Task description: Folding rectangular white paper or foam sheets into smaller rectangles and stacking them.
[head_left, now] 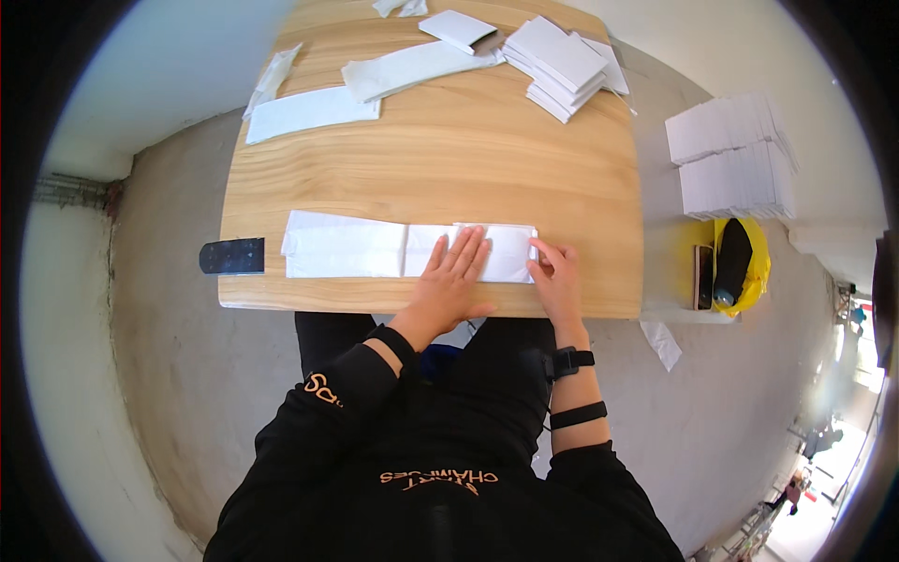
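Observation:
A long white bag-like strip (346, 245), thin and creased, lies across the near part of the table. Its right end is a thicker, doubled rectangle; whether something is inside I cannot tell. My left hand (449, 281) presses flat on this right part, fingers stretched out. At the strip's right edge, my right hand (556, 278) has its thumb and forefinger curled round the border, gripping it.
Loose white strips (314, 113) and a white box (459, 31) lie at the table's far side, beside a pile of flat white boxes (562, 58). A dark remote-like object (234, 256) overhangs the left edge. Right of the table stand white stacks (730, 159) and a yellow bag (757, 276).

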The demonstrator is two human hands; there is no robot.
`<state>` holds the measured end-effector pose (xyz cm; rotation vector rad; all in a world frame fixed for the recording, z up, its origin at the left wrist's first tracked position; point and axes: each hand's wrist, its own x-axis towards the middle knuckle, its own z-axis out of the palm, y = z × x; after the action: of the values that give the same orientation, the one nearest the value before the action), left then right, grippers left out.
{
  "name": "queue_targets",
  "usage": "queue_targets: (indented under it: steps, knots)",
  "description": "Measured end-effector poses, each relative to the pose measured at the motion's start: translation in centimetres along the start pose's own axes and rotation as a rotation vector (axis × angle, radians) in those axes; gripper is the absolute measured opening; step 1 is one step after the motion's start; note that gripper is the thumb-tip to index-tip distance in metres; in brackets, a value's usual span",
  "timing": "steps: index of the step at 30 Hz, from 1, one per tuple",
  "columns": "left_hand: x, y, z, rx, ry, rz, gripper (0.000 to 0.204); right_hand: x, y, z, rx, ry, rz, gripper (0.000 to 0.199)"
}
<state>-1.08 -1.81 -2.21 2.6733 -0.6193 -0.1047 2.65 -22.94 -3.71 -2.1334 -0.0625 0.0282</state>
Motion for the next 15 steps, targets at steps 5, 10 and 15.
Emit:
queue_targets:
  steps: [5, 10, 15]
  knots:
    - [-1.5, -3.2, -1.0, -0.121, 0.294, -0.121, 0.070, 0.1, 0.3, -0.1, -0.023, -0.020, 0.006, 0.035]
    - [-7.4, -12.8, -6.6, 0.048, 0.668, -0.712, 0.043, 0.5, 1.8, -0.6, 0.049, 0.117, 0.048, 0.037]
    - [-11.0, -17.1, -7.5, 0.123, 0.360, -1.064, 0.040, 0.4, 0.2, -1.1, 0.133, 0.218, 0.110, 0.038]
